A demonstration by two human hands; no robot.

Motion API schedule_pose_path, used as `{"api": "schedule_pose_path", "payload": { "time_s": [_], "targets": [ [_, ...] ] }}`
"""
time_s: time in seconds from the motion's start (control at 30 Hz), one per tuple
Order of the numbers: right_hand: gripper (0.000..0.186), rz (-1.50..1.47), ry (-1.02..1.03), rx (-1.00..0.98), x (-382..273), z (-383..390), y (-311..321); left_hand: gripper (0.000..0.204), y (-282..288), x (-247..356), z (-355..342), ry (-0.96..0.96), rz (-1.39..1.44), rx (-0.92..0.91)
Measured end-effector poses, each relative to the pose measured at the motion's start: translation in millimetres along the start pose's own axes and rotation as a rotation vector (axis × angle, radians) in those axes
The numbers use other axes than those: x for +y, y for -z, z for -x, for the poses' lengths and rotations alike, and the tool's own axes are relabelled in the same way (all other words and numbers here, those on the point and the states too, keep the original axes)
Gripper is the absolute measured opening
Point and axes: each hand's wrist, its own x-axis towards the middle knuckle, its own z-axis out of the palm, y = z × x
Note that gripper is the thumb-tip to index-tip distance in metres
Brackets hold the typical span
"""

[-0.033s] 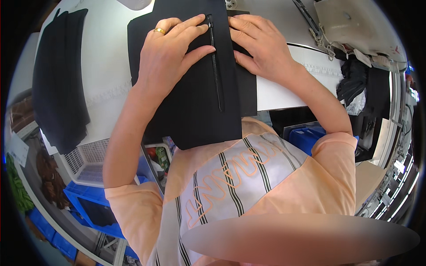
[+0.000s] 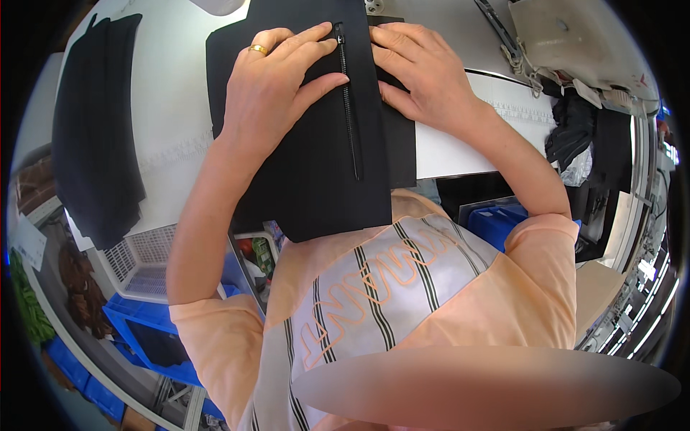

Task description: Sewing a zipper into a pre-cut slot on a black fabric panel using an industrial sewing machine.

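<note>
Nothing has visibly moved since the earlier frame; left hand (image 2: 269,90) and right hand (image 2: 424,72) hold the same positions. The left rests on a black cloth panel (image 2: 309,187), fingers spread and thumb apart, fingertips beside the upper end of a black zipper (image 2: 349,118) and the thumb tip touching its length. The right has its fingers apart at the panel's right edge, over a black under-piece (image 2: 402,144); whether a finger goes beneath that edge cannot be told. The panel lies in front of the person, its near end reaching to the shirt (image 2: 359,287).

In this inspector's judgement, the step in hand is holding the layers flat and aligned. Good practice calls for light, even pressure on both sides of the zipper, its line kept straight, and no drag on the overhanging end.

The pale desk (image 2: 172,86) bears printed scale markings. A stack of black cloth pieces (image 2: 97,122) lies at left; a beige machine (image 2: 589,43) stands at far right, with a dark bundle (image 2: 573,129) near it. Below, at left, sit a white basket (image 2: 144,266) and a blue crate (image 2: 154,345). Bright strips line the room's right side.
</note>
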Motion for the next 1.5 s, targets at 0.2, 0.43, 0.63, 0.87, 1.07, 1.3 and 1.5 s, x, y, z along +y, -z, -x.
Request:
{"api": "schedule_pose_path", "payload": {
  "time_s": [0.2, 0.43, 0.63, 0.87, 1.07, 1.3, 1.5],
  "targets": [
    [0.038, 0.006, 0.010, -0.005, 1.0, 1.3, -0.5, 0.036, 2.0, 1.7, -0.5, 0.027, 0.010, -0.021],
    [0.039, 0.028, 0.012, -0.004, 1.5, -0.1, 1.2, 0.037, 0.9, -0.6, 0.2, 0.024, 0.005, -0.021],
    [0.050, 0.005, -0.022, -0.068, -4.8, 1.1, 4.5, 0.039, 1.4, -0.8, -1.5, -0.035, -0.036, 0.018],
    [0.054, 0.001, -0.031, -0.071, -3.4, -2.0, 4.4, 0.037, -0.3, -4.5, -5.1, -0.061, -0.069, 0.023],
    [0.053, -0.025, -0.003, -0.045, 10.5, -18.2, -0.8, 0.037, -0.8, -16.8, -16.6, -0.074, -0.123, 0.044],
    [0.052, -0.001, 0.004, -0.038, 20.3, -23.0, -7.2, 0.037, 1.7, -24.0, -26.6, -0.097, -0.095, 0.074],
    [0.050, -0.001, -0.021, -0.015, 18.8, -23.3, -7.1, 0.038, 1.8, -22.4, -28.3, -0.062, -0.081, 0.051]
  ]
}}
